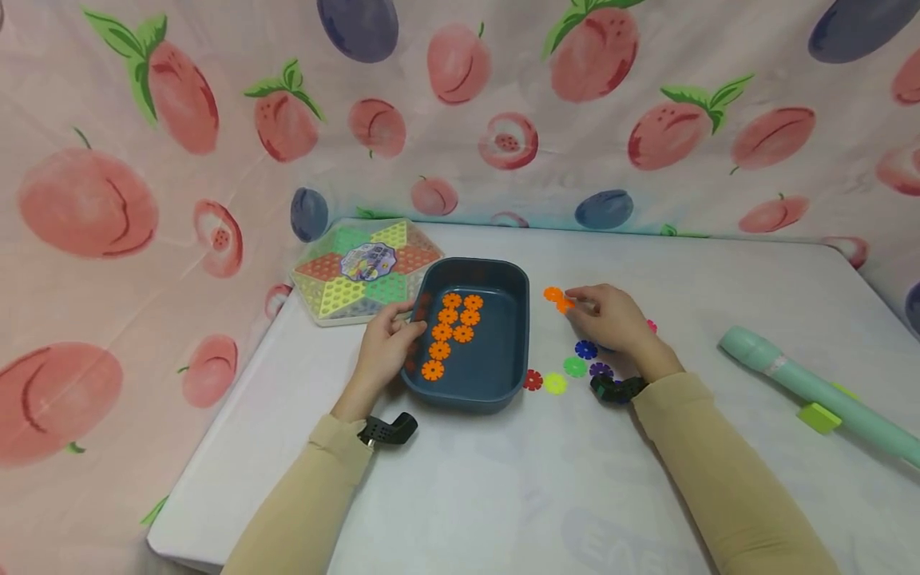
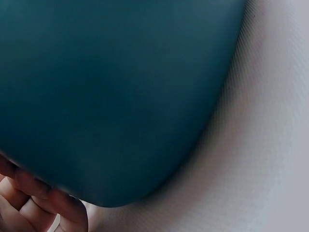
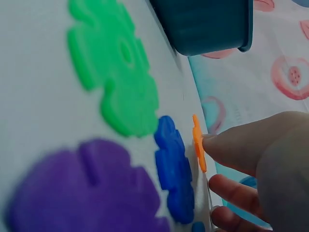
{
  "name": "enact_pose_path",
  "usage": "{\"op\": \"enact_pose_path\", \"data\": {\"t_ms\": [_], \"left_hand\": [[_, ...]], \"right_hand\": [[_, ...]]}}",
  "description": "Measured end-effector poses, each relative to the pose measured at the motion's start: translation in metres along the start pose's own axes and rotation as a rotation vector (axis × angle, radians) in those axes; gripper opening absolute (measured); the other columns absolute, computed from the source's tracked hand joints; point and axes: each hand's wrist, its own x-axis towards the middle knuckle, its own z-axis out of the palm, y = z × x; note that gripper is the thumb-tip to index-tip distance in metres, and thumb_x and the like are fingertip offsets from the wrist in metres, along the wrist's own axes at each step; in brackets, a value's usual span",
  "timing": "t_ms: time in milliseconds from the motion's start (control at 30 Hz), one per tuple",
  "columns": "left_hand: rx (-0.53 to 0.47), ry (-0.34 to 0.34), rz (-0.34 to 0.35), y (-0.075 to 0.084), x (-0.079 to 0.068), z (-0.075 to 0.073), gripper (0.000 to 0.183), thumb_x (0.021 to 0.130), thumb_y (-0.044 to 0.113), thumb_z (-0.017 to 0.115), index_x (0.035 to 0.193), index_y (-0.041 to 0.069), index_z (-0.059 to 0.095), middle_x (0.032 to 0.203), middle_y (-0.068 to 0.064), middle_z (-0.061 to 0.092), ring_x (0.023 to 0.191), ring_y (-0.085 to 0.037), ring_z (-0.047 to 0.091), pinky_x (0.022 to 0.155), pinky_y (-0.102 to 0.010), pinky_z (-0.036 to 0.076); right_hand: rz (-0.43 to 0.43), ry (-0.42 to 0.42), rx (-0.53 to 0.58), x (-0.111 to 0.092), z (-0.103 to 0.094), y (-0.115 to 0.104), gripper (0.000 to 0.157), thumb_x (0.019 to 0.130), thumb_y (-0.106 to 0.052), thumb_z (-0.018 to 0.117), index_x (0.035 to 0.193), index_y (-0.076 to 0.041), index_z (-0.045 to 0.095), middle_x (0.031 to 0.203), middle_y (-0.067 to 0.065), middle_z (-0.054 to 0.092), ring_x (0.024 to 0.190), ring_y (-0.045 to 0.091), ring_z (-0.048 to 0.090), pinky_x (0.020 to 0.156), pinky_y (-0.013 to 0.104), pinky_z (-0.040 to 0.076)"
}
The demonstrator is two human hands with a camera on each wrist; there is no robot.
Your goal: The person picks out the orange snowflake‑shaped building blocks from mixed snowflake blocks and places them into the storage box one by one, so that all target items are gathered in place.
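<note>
In the head view my left hand (image 1: 388,343) grips the left rim of a dark blue plastic basin (image 1: 506,351), thumb at the edge and fingers along the outside. The left wrist view is mostly filled by the basin's outer wall (image 2: 111,96), with curled fingers (image 2: 36,193) under its edge. Several orange snowflake discs (image 1: 440,350) lie inside, toward the left. Right of the basin, my right hand (image 1: 607,319) pinches orange snowflake discs (image 1: 564,305), two of which show overlapping at the fingertips. In the right wrist view the thumb touches an orange disc (image 3: 199,145) seen edge-on.
Loose red (image 1: 533,379), yellow (image 1: 555,383), green (image 1: 575,366) and blue discs (image 1: 585,349) lie below my right hand, with a purple disc (image 3: 87,193) close by. A hexagonal Chinese checkers box (image 1: 338,320) stands behind left. At right lies a mint-green tube-shaped object (image 1: 783,375).
</note>
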Motion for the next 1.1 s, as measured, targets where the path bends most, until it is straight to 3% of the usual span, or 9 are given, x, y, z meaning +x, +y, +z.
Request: {"op": "enact_pose_path", "data": {"t_ms": [267, 733, 1100], "left_hand": [[-0.001, 0.003, -0.005, 0.001, 0.001, 0.000, 0.047, 0.097, 0.017, 0.066, 0.143, 0.008, 0.058, 0.065, -0.002, 0.056, 0.060, -0.019, 0.052, 0.052, -0.031, 0.046], [0.000, -0.004, 0.007, 0.000, -0.001, 0.000, 0.046, 0.097, 0.018, 0.066, 0.141, 0.008, 0.059, 0.062, -0.001, 0.052, 0.058, -0.020, 0.051, 0.051, -0.031, 0.046], [-0.005, -0.008, 0.012, 0.000, -0.001, 0.000, 0.045, 0.097, 0.017, 0.066, 0.141, 0.008, 0.060, 0.063, -0.002, 0.054, 0.059, -0.020, 0.052, 0.051, -0.031, 0.045]], "right_hand": [[-0.008, -0.015, -0.028, -0.001, -0.001, -0.002, 0.040, 0.102, -0.025, 0.060, 0.138, -0.008, 0.066, 0.135, 0.024, 0.054, 0.119, 0.042, 0.052, 0.102, 0.060, 0.044], [0.030, -0.007, -0.006, -0.003, -0.001, 0.000, 0.036, 0.097, -0.034, 0.072, 0.122, -0.008, 0.071, 0.122, 0.017, 0.061, 0.108, 0.036, 0.053, 0.096, 0.053, 0.047], [0.121, -0.104, 0.059, -0.005, -0.011, -0.002, 0.038, 0.093, -0.036, 0.076, 0.117, -0.009, 0.065, 0.117, 0.014, 0.062, 0.108, 0.035, 0.053, 0.093, 0.051, 0.048]]}}
